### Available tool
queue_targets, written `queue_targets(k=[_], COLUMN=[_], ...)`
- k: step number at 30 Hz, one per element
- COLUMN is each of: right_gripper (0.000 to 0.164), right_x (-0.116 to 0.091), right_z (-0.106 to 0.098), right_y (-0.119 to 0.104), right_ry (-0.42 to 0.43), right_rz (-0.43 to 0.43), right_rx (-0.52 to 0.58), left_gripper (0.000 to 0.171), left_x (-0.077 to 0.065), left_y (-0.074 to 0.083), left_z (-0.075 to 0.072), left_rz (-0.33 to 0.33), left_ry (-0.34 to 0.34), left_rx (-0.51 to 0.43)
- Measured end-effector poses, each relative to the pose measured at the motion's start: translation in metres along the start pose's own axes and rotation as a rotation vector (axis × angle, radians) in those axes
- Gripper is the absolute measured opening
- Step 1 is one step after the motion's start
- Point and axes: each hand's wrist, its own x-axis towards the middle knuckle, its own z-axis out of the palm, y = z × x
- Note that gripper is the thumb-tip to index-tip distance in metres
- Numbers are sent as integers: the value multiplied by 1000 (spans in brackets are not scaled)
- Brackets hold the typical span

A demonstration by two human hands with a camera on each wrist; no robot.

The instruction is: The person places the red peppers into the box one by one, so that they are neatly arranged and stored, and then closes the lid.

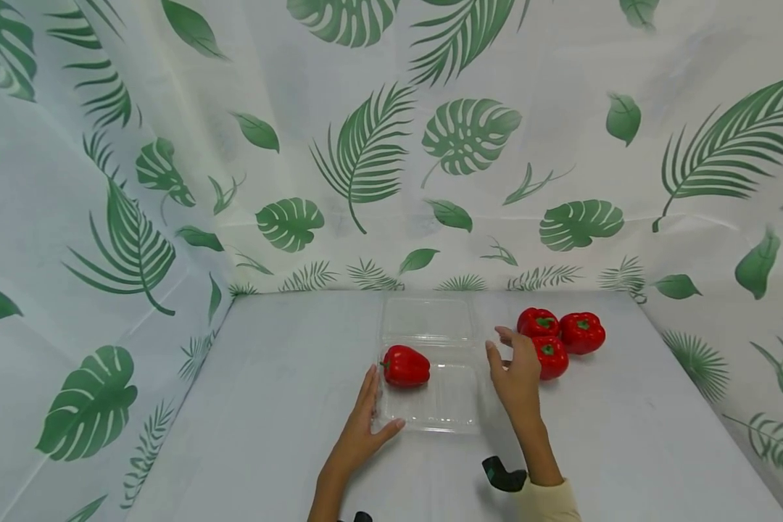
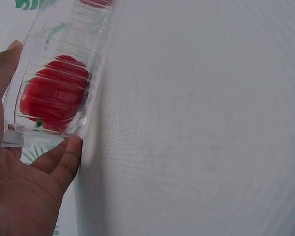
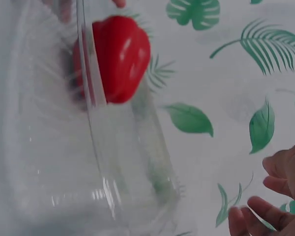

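A clear plastic clamshell container [image 1: 460, 424] lies with its lid [image 1: 428, 319] folded back. One red bell pepper [image 1: 407, 366] lies on its side at the left of the tray, stem toward my left hand [image 1: 359, 435]. That hand rests at the front left corner, with straight fingers along the left wall and the thumb spread at the front edge. In the left wrist view the pepper [image 2: 56, 93] shows through the ribbed plastic. My right hand [image 1: 518, 370] hovers between container and loose peppers, fingers loosely bent, holding nothing; the right wrist view shows its fingers [image 3: 265, 214] apart from the container.
Three more red bell peppers [image 1: 582, 333] sit grouped on the white table [image 1: 267, 406], right of the container and beside my right hand. A leaf-patterned white sheet [image 1: 391, 254] hangs behind the table and along both sides. Dark wrist camera mounts [image 1: 502, 475] project near my wrists.
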Motion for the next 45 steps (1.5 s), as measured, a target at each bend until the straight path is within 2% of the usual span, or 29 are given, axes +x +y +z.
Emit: queue_targets(k=[7, 11, 14, 19, 26, 33, 45], right_gripper=[43, 46, 53, 74, 91, 94, 90], right_x=[0, 0, -1, -3, -3, -2, -4], right_z=[-15, -19, -19, -19, -17, -13, -8], right_y=[18, 27, 35, 46, 58, 65, 75], right_ry=[218, 282, 304, 275, 150, 98, 115], right_rz=[65, 66, 108, 228, 326, 352, 369], right_rx=[-45, -85, -116, -138, -108, -53, -33], left_gripper=[98, 97, 97, 96, 95, 96, 96], left_x=[0, 0, 0, 0, 0, 1, 0], left_y=[0, 1, 1, 0, 2, 3, 6], left_z=[1, 0, 0, 0, 0, -1, -2], left_rz=[-16, -13, -12, -14, -10, -15, -27], left_ry=[-2, 5, 4, -2, -4, -5, -9], left_rx=[12, 17, 20, 18, 18, 32, 22])
